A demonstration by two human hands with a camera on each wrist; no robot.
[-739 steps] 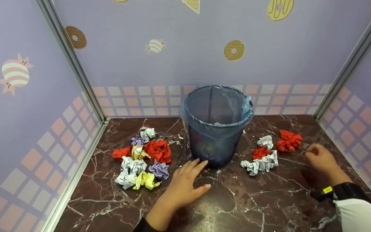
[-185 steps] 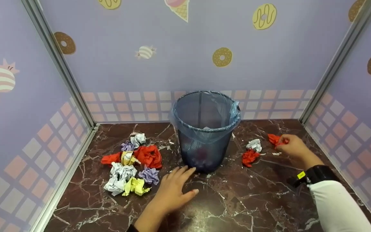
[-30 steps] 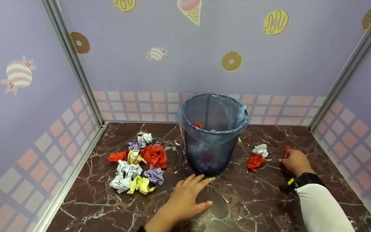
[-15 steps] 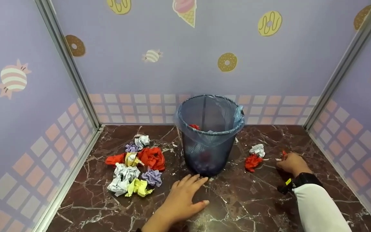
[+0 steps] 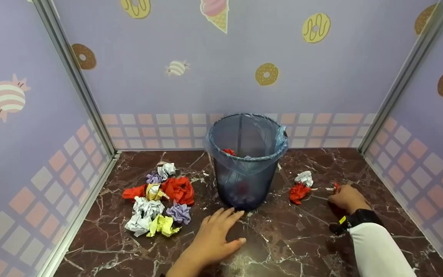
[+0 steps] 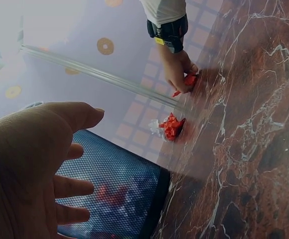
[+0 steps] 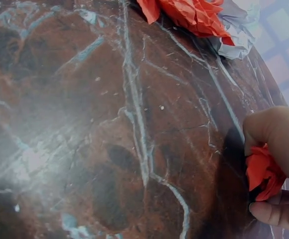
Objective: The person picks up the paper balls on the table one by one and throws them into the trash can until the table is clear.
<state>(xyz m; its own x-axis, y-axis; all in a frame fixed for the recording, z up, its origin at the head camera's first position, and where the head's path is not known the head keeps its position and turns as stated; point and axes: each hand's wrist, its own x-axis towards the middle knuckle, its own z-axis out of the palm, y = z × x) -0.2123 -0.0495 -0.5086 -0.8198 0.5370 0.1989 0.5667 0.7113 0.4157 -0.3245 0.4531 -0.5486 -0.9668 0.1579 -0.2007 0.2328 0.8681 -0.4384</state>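
On the dark marble floor near its right edge, the right hand pinches a red paper scrap; gathering it fully into the fingers would prevent shedding bits, while the flat left hand rests beside the mesh bin.

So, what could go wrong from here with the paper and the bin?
The right hand pinches only a small red scrap; it may slip out. The left hand lies flat, only touching the bin at its base, so a knock on the rim might tip it.
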